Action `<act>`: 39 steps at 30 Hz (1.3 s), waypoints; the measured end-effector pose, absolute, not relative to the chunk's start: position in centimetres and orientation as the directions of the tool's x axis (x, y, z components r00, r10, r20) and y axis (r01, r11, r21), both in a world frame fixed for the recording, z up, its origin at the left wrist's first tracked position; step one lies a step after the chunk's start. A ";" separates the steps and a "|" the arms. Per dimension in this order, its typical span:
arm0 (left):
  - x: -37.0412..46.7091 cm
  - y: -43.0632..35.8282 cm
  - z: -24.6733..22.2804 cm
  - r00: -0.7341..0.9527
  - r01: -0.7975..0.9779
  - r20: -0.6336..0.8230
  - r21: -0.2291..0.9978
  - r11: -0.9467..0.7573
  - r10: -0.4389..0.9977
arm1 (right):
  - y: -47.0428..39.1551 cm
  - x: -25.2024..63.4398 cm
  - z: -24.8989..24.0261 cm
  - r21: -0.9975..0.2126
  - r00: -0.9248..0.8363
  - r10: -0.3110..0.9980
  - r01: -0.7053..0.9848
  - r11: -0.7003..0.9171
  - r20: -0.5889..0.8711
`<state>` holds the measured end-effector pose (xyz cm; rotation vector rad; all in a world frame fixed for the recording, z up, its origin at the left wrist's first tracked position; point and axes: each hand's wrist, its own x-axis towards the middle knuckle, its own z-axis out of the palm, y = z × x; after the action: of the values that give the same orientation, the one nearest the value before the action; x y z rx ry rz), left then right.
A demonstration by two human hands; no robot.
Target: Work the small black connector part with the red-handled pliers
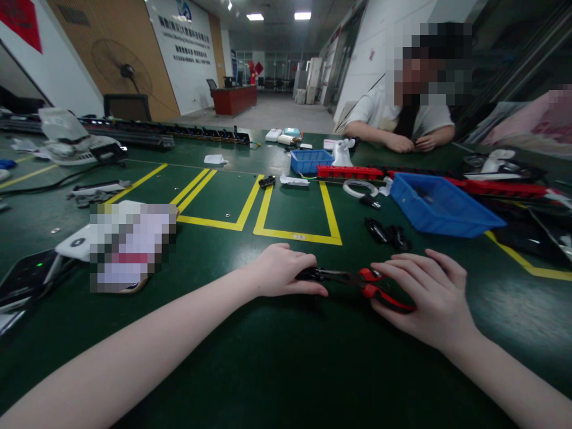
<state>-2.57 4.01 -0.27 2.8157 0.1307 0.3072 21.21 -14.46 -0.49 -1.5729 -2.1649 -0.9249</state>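
My right hand (pixel 424 292) is wrapped round the red and black handles of a pair of pliers (pixel 370 282). The jaws point left, to a small black part (pixel 311 273) that my left hand (pixel 286 271) pinches between thumb and fingers. The tips of the jaws meet or overlap this part; its exact kind is hard to make out. Both hands are low over the green table (pixel 313 357). Beyond my right hand lie several small black parts (pixel 386 233), close to a blue bin (pixel 442 205).
A phone (pixel 138 247) and a white device (pixel 105 229) lie at left. Yellow tape (pixel 297 237) marks rectangles on the table. A smaller blue bin (pixel 311 159), a white ring (pixel 358 188) and red strips (pixel 348 172) are further back. Across the table sits a person (pixel 402 122).
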 end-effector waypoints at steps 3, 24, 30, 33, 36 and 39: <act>-2.5 4.0 -0.3 0.971 0.063 0.203 0.292 -0.954 0.127 | -14.5 21.2 -0.4 0.311 -0.350 0.726 0.930 0.195 0.592; -2.5 3.8 -0.1 0.971 0.106 0.171 0.316 -0.943 0.166 | -14.5 21.7 -1.3 0.058 -0.264 0.788 0.958 0.280 0.556; -2.4 3.7 -0.1 0.967 0.110 0.186 0.319 -0.941 0.176 | -14.5 21.8 -1.3 0.028 -0.233 0.806 0.965 0.261 0.544; -2.5 3.7 -0.2 0.966 0.104 0.196 0.293 -0.950 0.166 | -14.5 21.7 -1.1 0.074 -0.232 0.798 0.970 0.230 0.556; -2.6 3.6 -0.2 0.965 0.097 0.216 0.245 -0.965 0.152 | -14.5 21.7 -1.0 0.110 -0.231 0.790 0.972 0.206 0.568; -2.8 3.7 -0.3 0.957 0.103 0.236 0.261 -0.960 0.166 | -14.5 21.8 -1.0 0.107 -0.231 0.794 0.972 0.208 0.562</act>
<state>-2.79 3.66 -0.29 2.8619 0.1997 0.3763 21.83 -14.54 -0.95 -1.6451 -2.1035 -0.6307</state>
